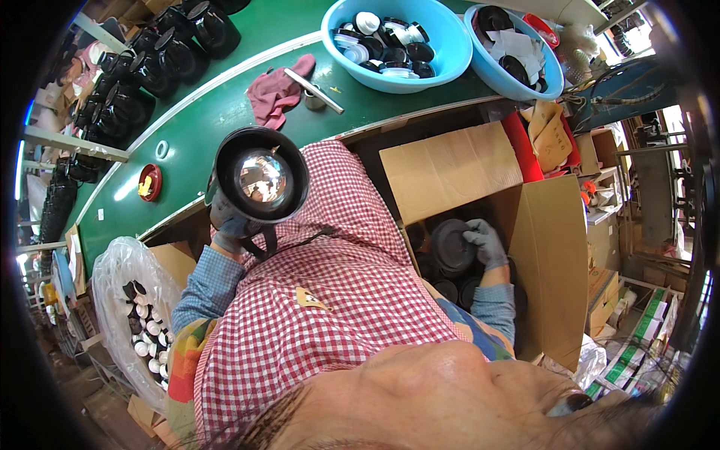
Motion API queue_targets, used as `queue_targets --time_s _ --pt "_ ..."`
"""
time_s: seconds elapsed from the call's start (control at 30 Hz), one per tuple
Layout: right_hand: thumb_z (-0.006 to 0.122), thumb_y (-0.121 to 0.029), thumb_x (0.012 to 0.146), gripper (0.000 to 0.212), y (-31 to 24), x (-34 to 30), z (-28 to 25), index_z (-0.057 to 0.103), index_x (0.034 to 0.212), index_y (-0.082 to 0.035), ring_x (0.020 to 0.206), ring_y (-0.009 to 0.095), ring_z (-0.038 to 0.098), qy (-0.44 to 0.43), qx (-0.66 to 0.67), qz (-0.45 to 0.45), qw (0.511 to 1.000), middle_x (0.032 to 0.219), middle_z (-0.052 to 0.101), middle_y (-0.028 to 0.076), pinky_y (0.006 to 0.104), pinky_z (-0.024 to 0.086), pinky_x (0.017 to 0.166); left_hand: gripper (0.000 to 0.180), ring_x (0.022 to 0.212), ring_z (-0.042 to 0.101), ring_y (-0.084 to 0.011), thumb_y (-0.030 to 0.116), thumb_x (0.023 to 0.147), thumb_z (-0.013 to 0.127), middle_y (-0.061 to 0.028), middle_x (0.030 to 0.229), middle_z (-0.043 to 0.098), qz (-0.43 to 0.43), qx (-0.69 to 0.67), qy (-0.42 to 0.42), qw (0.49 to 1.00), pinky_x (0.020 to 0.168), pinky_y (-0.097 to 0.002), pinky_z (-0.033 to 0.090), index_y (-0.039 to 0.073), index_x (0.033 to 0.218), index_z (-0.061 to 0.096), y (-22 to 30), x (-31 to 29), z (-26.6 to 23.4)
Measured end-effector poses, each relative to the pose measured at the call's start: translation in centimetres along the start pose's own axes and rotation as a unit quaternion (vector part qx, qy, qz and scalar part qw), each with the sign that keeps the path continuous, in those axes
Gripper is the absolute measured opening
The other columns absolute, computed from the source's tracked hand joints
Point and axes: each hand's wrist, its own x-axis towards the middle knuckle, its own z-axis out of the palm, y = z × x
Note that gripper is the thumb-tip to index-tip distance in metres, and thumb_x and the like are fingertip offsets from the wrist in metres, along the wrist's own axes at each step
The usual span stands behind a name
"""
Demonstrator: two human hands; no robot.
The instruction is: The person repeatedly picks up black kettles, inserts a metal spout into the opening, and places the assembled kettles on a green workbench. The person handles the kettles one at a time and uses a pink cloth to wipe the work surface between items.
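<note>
My left hand [231, 234], in a grey glove, is closed round the side of a black jug [223, 157]. The jug's round opening faces up and shows a mirror-bright inside; a black handle sticks out below it. In an open cardboard box [551, 277] at my right, my right hand [487, 244], gloved too, grips a round black lid [452, 247] by its edge. More round black parts [446, 291] lie beneath that lid, partly in shadow.
Two blue basins [405, 82] [555, 86] of lids and parts stand on the green bench [202, 112]. A pink cloth [274, 94], a white rod [315, 91] and a small red dish [150, 182] lie there. Several black jugs [180, 56] line the far left. A plastic bag [124, 262] holds small caps.
</note>
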Motion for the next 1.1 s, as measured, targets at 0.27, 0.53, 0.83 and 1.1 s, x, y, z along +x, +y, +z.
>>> queue_targets --time_s 0.27,0.53,0.83,1.1 --pt "0.062 -0.007 0.096 0.042 -8.0 -0.4 21.9 0.06 0.136 0.002 0.112 0.021 0.066 -0.184 -0.329 -0.287 0.881 0.122 0.071 0.009 0.0349 0.05 0.101 0.054 0.124 0.057 -0.0307 0.031 0.107 0.05 -0.0154 0.151 0.049 0.02 -0.04 -0.064 0.997 0.105 -0.0447 0.049 0.007 0.155 0.04 0.0 0.3 0.2" --pt "0.07 -0.036 0.087 0.09 -11.5 -2.1 23.2 0.031 0.162 -0.006 0.145 0.03 0.043 -0.382 -0.26 -0.004 0.887 0.156 0.047 0.019 0.0384 0.029 0.121 0.053 0.123 0.058 -0.0305 0.03 0.107 0.049 -0.0154 0.15 0.05 0.03 -0.071 -0.066 0.995 0.104 -0.0442 0.049 0.007 0.155 0.041 -1.1 -0.9 0.2" --pt "0.079 -0.044 0.078 0.107 -20.9 -1.1 26.2 0.028 0.162 -0.002 0.146 0.028 0.042 -0.308 -0.089 -0.232 0.918 0.16 0.039 0.015 0.0426 0.03 0.123 0.052 0.122 0.059 -0.0302 0.029 0.108 0.048 -0.0154 0.15 0.051 0.014 -0.068 -0.14 0.988 0.103 -0.0437 0.05 0.006 0.154 0.041 -1.8 -0.7 1.5" --pt "0.074 -0.065 0.079 0.108 -19.8 4.5 37.0 0.041 0.155 0.005 0.149 0.037 0.038 -0.332 -0.249 -0.575 0.705 0.158 0.042 0.025 0.0448 0.027 0.122 0.051 0.12 0.06 -0.03 0.028 0.108 0.047 -0.0154 0.149 0.052 -0.008 -0.05 -0.197 0.979 0.102 -0.0432 0.051 0.005 0.154 0.041 -2.5 -0.3 3.4"
